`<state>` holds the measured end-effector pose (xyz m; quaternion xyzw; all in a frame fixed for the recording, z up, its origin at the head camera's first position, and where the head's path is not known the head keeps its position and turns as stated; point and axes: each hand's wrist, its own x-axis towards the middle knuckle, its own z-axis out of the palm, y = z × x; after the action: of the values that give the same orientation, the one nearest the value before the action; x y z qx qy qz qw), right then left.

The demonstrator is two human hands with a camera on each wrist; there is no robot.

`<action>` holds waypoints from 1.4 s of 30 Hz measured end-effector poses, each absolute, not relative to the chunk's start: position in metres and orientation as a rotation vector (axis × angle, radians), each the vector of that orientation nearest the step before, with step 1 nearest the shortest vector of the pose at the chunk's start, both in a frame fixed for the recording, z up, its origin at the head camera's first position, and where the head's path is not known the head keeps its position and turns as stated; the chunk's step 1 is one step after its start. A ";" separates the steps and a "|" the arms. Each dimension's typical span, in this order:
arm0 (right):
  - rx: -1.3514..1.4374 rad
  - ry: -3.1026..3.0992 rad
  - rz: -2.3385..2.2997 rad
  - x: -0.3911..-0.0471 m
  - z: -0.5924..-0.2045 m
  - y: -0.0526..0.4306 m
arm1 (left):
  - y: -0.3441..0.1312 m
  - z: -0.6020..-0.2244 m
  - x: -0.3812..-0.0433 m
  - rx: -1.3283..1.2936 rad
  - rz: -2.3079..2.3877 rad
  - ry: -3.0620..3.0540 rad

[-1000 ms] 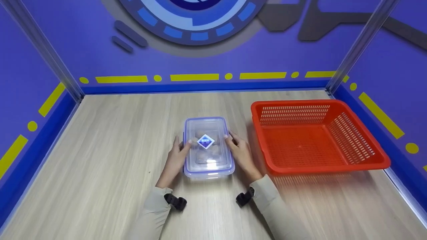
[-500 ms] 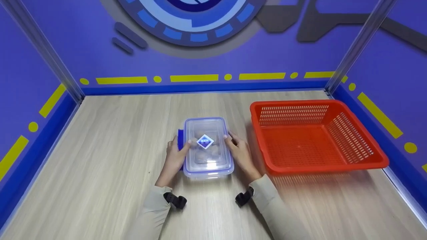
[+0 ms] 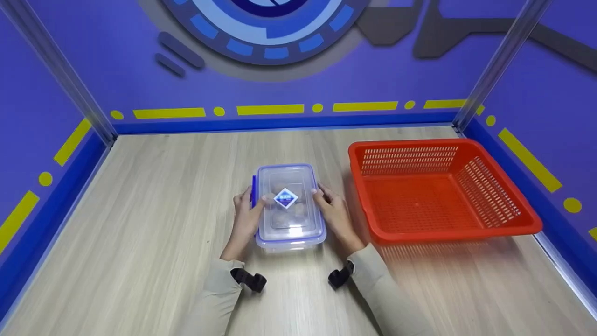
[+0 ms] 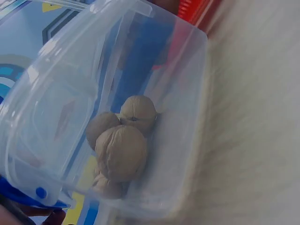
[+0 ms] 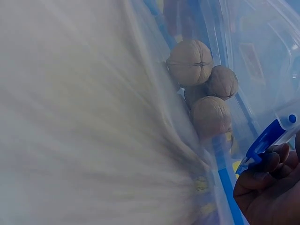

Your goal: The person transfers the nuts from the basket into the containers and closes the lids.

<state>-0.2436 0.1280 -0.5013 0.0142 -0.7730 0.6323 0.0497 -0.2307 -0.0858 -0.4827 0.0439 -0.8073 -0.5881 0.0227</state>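
A clear plastic food container (image 3: 290,177) with a purple-blue lid edge and a diamond label (image 3: 285,198) is at mid-table in the head view. Several walnuts (image 4: 121,152) lie inside, seen through its wall. My left hand (image 3: 245,219) grips the left side, thumb on the lid edge, fingers by a blue latch (image 3: 253,191) that stands out from the side. On the opposite side, my right hand (image 3: 338,215) holds the container, thumb over the rim. The right wrist view shows its curled fingers (image 5: 272,164) against another blue latch (image 5: 269,138).
A red plastic basket (image 3: 452,233) with slotted walls stands to the right of the container, close to my right hand. Blue-purple panels (image 3: 233,88) enclose the wooden table (image 3: 163,196) at the back and sides. Black straps with cameras (image 3: 249,280) sit at both wrists.
The left latch swung outward by half a second ago and now shows narrower, nearer the container's side. My left fingers have drawn in behind it. The right hand stays nearly still.
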 end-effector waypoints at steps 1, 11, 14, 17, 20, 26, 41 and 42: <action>0.041 -2.355 1.926 -0.244 -0.501 0.128 | -0.085 -0.483 -0.231 0.134 -1.862 -2.491; 0.041 -2.356 1.939 -0.244 -0.503 0.128 | -0.083 -0.482 -0.231 0.031 -1.948 -2.508; 0.046 -2.353 1.943 -0.242 -0.499 0.128 | -0.082 -0.480 -0.231 -0.004 -1.906 -2.515; 0.042 -2.360 1.922 -0.242 -0.498 0.128 | -0.081 -0.480 -0.231 -0.036 -1.857 -2.522; 0.047 -2.349 1.925 -0.244 -0.502 0.129 | -0.080 -0.481 -0.232 -0.061 -1.828 -2.519; 0.024 -2.342 1.924 -0.244 -0.503 0.128 | -0.079 -0.481 -0.232 -0.029 -1.843 -2.493; -0.088 -2.348 2.113 -0.246 -0.505 0.129 | -0.076 -0.480 -0.231 0.022 -1.825 -2.468; -0.095 -2.345 2.136 -0.246 -0.505 0.130 | -0.076 -0.481 -0.232 0.028 -1.826 -2.470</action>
<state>-0.2457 0.1297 -0.5046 -0.0299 -0.7387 0.6731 -0.0159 -0.2315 -0.0764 -0.4806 0.0091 -0.8036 -0.5940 0.0349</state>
